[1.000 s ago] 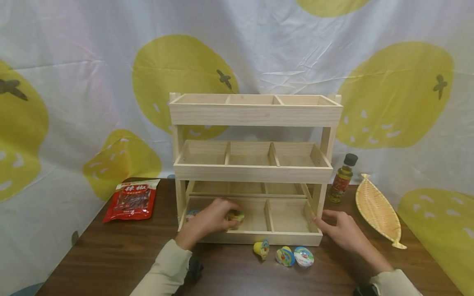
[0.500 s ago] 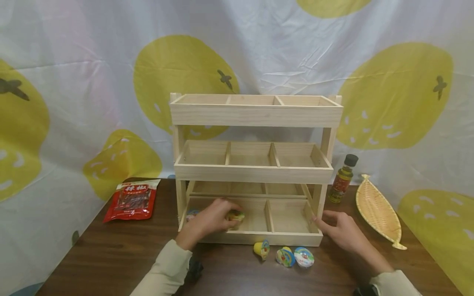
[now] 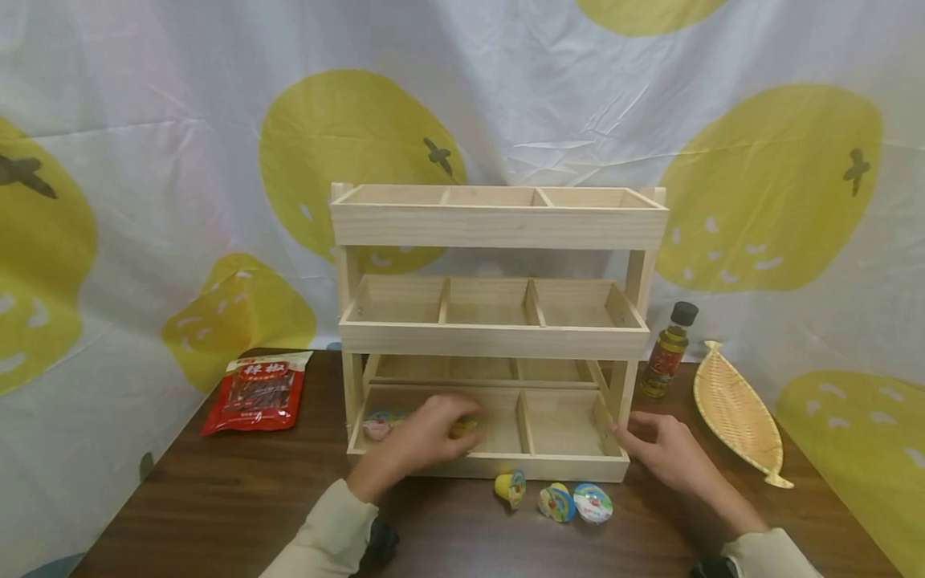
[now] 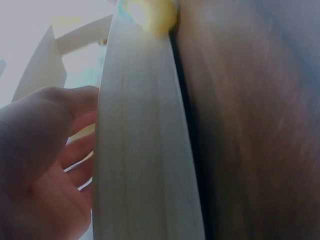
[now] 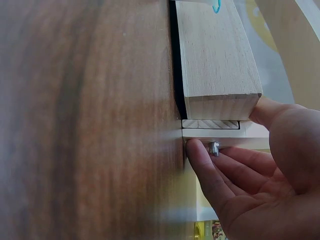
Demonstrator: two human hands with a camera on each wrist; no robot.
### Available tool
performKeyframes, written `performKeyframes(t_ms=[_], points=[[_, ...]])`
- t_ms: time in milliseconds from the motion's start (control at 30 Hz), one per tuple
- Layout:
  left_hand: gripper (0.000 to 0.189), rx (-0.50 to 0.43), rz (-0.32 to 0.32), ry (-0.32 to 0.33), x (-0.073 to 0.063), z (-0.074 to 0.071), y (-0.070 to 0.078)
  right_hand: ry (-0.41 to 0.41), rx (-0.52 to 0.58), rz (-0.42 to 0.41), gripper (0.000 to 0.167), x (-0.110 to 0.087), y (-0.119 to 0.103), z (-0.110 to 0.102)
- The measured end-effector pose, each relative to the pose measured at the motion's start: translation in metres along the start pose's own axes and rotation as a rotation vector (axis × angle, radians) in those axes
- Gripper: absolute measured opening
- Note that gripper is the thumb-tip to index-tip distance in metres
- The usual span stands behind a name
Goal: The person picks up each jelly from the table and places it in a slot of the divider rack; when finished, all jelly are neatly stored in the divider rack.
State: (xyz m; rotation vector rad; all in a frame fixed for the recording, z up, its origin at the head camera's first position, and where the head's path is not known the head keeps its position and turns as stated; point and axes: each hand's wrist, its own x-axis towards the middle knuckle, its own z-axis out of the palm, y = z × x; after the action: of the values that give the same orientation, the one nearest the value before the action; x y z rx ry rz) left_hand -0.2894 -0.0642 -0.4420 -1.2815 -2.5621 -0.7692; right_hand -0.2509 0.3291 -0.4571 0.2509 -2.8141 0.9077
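Observation:
A three-tier wooden rack stands on the table, each tray split into compartments. My left hand reaches over the bottom tray's front board, fingers curled about a small yellow jelly cup that they partly hide. More jelly cups lie in the left compartment, partly behind that hand. My right hand grips the rack's lower right end; in the right wrist view its thumb lies along the tray and its fingers press the side by a metal bolt. In front of the rack lie a yellow jelly cup and two others.
A red bag of dried chilies lies left of the rack. On the right stand an oil bottle with a dark cap and a leaf-shaped woven basket. A fruit-patterned cloth hangs behind the rack.
My left hand has shifted slightly to the right within the bottom tray, uncovering more of the cups at left. My right hand stays on the rack's side.

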Motion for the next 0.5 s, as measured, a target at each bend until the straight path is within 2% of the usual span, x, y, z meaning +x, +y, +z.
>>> performKeyframes(t_ms=[133, 300, 500], points=[[0.024, 0.021, 0.037, 0.010, -0.001, 0.005, 0.017, 0.001, 0.001, 0.005, 0.041, 0.000, 0.000, 0.000], [0.018, 0.038, 0.036, 0.032, -0.007, 0.010, 0.034, -0.001, -0.001, 0.010, 0.042, -0.001, 0.000, 0.000], [0.018, -0.028, 0.162, 0.064, -0.016, 0.011, 0.040, -0.006, -0.003, 0.011, 0.041, 0.000, 0.001, 0.000]])
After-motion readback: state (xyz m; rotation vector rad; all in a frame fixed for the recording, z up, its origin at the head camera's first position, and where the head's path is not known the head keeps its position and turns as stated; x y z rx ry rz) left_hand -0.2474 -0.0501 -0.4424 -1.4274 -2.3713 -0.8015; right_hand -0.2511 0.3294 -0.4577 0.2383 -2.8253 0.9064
